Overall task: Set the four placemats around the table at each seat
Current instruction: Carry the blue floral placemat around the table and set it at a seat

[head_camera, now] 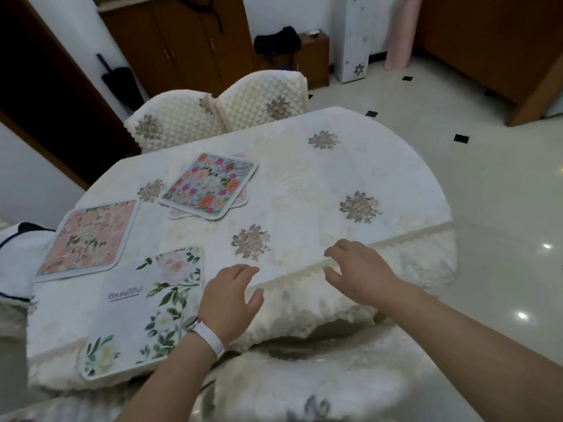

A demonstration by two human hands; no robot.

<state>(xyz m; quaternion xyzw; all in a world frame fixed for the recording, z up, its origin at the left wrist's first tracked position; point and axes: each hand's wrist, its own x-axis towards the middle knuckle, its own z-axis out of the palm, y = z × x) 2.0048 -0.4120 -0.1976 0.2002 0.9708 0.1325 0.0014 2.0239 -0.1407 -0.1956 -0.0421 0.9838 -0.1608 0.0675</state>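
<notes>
Now, from nine o'clock on the surface (304, 184): pink floral placemat (88, 236), flat, close to the left end, apparently settled at a seat. Just nearer, around seven o'clock, white leafy placemat (143, 312), flat as well, corner right up against the pink one, near end seemingly drooping over the rim. Up toward eleven o'clock, blue floral placemat (210, 184), skewed on top of a fourth placemat (178, 213), with only pale pink edges of that one peeking out. Two dealt out, two stacked, so roughly halfway by the look of it. Beyond the stack at twelve o'clock, two quilted chairs (179, 120), tucked in, nothing laid before them.

Moving right: left hand (231, 293), watch (195, 325) on the wrist, open, fingers relaxed and spread, holding nothing, just beside the leafy placemat's right edge at six o'clock. Then right hand (356, 272), empty too, fingers loosely bent, over the lace hem (304, 271) at about five o'clock. Touching the cloth or hovering? Hard to say.

Step in hand, as judged: between placements, nothing carried. Next move probably calls for a reach forward-left to eleven o'clock, lifting the blue one alone without dragging the one beneath. Then across to a bare seat: far side by the chairs, or the open right half from one to four o'clock.
</notes>
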